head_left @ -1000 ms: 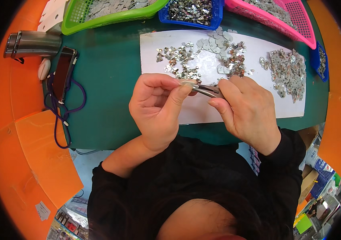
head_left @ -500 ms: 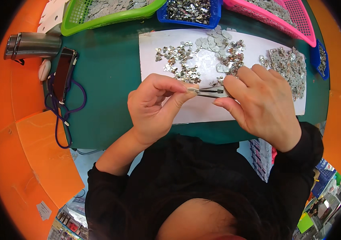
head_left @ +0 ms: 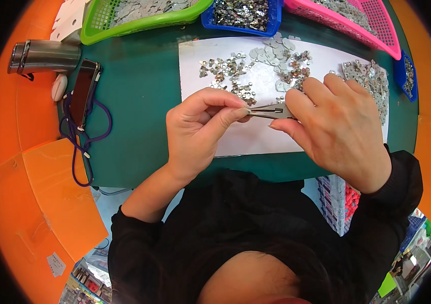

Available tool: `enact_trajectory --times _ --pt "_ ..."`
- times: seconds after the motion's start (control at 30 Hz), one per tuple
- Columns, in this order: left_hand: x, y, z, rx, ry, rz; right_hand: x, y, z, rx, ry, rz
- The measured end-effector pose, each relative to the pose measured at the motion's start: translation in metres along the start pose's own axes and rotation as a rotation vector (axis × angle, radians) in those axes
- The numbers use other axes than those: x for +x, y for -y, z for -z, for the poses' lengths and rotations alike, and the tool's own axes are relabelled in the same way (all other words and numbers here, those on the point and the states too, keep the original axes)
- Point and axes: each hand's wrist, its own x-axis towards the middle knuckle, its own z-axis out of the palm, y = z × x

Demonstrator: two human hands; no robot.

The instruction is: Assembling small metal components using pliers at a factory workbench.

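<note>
In my right hand [head_left: 334, 124] is a pair of metal pliers [head_left: 280, 111], its long jaws pointing left. The fingers wrap over its handles and hide them. At the jaw tips, my left hand [head_left: 195, 126] closes thumb and forefinger in a pinch on a small metal piece [head_left: 246, 108], mostly hidden by the fingertips. Both hands are over the near part of a white board [head_left: 261, 143]. Beyond them lie small shiny metal fittings [head_left: 225, 68], flat grey metal plates [head_left: 274, 52] and darker fittings [head_left: 296, 76]. A larger heap of metal pieces [head_left: 370, 81] sits by my right knuckles.
Along the far edge stand a green basket [head_left: 147, 30], a blue tray [head_left: 240, 30] and a pink basket [head_left: 347, 42], all holding metal parts. A smaller blue tray [head_left: 412, 96] is at right. On the left are a steel tumbler [head_left: 56, 55] and a phone [head_left: 80, 96] with a cord.
My right hand has turned slightly, and its forearm has shifted right and down. The pliers' jaws now show more of their flat side. The left hand keeps its pinch.
</note>
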Motion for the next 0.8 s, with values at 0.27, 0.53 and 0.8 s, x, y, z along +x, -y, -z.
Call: enact_trajectory --times 0.27,0.53,0.8 --pt "-0.001 0.001 -0.001 -0.017 0.001 -0.036 0.0 -0.003 -0.002 0.134 -0.008 0.019" --pt "0.001 -0.01 0.0 0.179 0.035 -0.042 0.004 -0.011 -0.001 0.211 0.047 0.044" --pt "0.003 -0.009 0.0 0.38 0.01 -0.045 0.009 -0.015 -0.001 0.209 0.125 0.071"
